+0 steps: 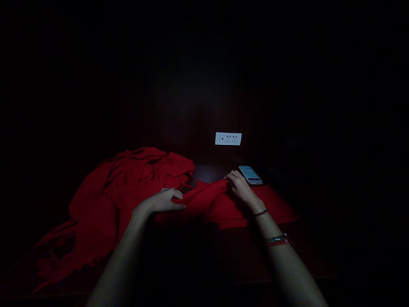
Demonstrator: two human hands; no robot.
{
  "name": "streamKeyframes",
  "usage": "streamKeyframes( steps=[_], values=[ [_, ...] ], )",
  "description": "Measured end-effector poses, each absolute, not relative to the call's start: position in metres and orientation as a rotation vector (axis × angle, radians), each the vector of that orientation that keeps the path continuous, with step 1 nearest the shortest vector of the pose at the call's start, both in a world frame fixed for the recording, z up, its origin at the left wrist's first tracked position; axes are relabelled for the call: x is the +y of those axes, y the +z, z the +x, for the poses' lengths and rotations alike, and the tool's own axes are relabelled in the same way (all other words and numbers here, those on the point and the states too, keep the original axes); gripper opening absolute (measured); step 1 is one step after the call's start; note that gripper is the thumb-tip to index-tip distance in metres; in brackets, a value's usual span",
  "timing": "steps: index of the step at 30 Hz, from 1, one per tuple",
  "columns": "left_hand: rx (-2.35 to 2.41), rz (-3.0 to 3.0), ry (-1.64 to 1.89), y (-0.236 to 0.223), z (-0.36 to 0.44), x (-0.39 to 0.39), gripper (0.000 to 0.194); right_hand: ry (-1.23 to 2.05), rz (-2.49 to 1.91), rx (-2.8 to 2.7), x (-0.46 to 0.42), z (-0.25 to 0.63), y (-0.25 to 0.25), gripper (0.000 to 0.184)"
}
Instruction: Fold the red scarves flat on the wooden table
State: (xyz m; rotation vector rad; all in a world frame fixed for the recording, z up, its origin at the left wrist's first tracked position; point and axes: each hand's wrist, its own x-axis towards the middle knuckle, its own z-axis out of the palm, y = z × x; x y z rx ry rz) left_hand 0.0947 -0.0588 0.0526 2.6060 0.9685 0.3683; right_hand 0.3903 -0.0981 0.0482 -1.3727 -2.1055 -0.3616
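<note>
A dark table [208, 171] carries a red cloth [198, 202], heaped at centre left and spread flat toward centre right. The right hand [240, 187] pinches its raised edge near the centre; the left hand [166, 200] touches it, and whether it grips, I cannot tell. Behind are a white socket plate [228, 138] and a phone [251, 175], both right of centre.

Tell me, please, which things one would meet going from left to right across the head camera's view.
Fringed end of the red cloth → left hand → white wall socket → phone → red bracelet.
</note>
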Motion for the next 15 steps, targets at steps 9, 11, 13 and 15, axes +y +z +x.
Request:
streamKeyframes(
  steps=[9, 11, 13, 15],
  values=[
    [0.999, 2.704, 1.017, 0.072, 0.090, -0.060, 0.029, -0.372, -1.434, -2.113, -0.098, 0.392, 0.046, 0.023],
    [0.949, 2.717, 1.070, 0.072, 0.090, -0.061, 0.027, -0.357, -1.455, -2.107, -0.097, 0.392, 0.046, 0.022],
    [0.919, 2.737, 1.080, 0.070, 0.092, -0.061, 0.024, -0.327, -1.462, -2.099, -0.097, 0.391, 0.047, 0.021],
    [0.922, 2.741, 1.062, 0.067, 0.095, -0.061, 0.024, -0.299, -1.441, -2.103, -0.098, 0.387, 0.047, 0.019]
  ],
)
